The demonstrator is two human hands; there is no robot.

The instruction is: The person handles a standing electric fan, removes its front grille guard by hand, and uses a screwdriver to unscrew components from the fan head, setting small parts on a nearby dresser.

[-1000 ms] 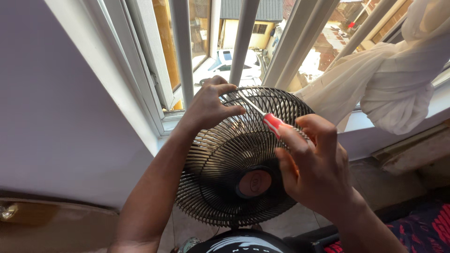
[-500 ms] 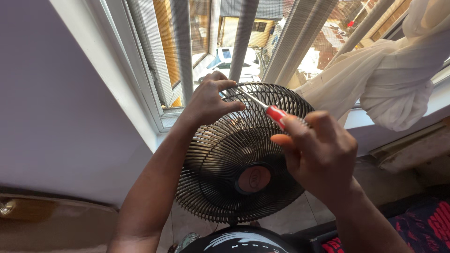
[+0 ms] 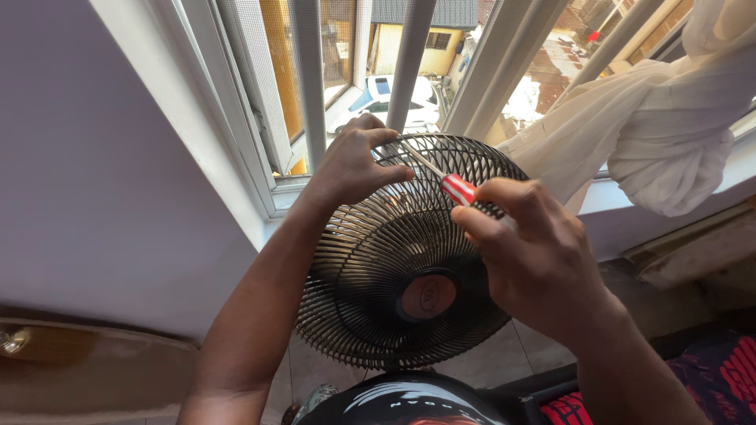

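Here, left hand (image 3: 354,165) fingers grip the fan grille (image 3: 394,260); right hand (image 3: 535,252) clenches a screwdriver (image 3: 457,189).

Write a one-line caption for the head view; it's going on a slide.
Left hand grips the fan guard rim while right hand works a red-handled screwdriver by a window.

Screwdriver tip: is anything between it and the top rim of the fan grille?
Nothing visible blocks it. The screwdriver, in the right hand, points its shaft up-left to the grille rim, where the left hand grips the top edge. The left fingers sit close beside the tip.
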